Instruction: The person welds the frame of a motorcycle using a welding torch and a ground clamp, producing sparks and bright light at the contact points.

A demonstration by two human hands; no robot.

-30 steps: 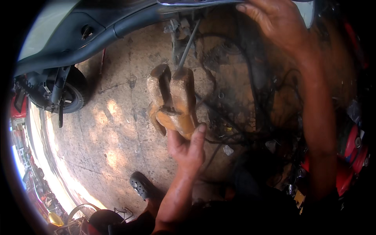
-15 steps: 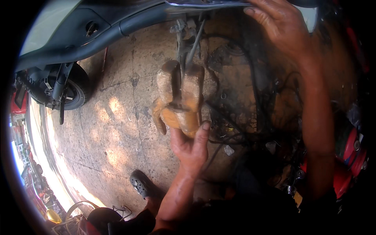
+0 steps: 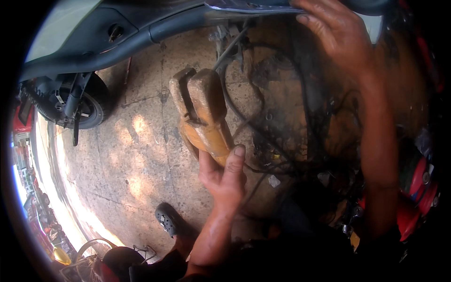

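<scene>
My left hand [image 3: 223, 176] is closed on a worn, yellow-brown forked block [image 3: 206, 113], its thumb along one side and the other fingers hidden beneath. Two thick prongs point away from me, with a narrow slot between them. A thin grey rod [image 3: 231, 48] shows just past the prongs; whether it touches the block I cannot tell. At the upper right my right hand [image 3: 338, 37] lies with fingers stretched out against the edge of a shiny panel [image 3: 253, 8]. Its fingertips are partly cut off by the picture's top.
A vehicle's dark tubular bar [image 3: 103, 58] crosses the upper left, above a small wheel [image 3: 89, 105]. Black cables [image 3: 300, 84] run over the stained concrete floor [image 3: 136, 155] on the right. Red items [image 3: 416, 197] stand at far right. My shoe [image 3: 168, 219] is below.
My left hand has tilted the forked block, swinging its prongs to the left and turning it so more of one broad side shows. My right hand stays nearly in place.
</scene>
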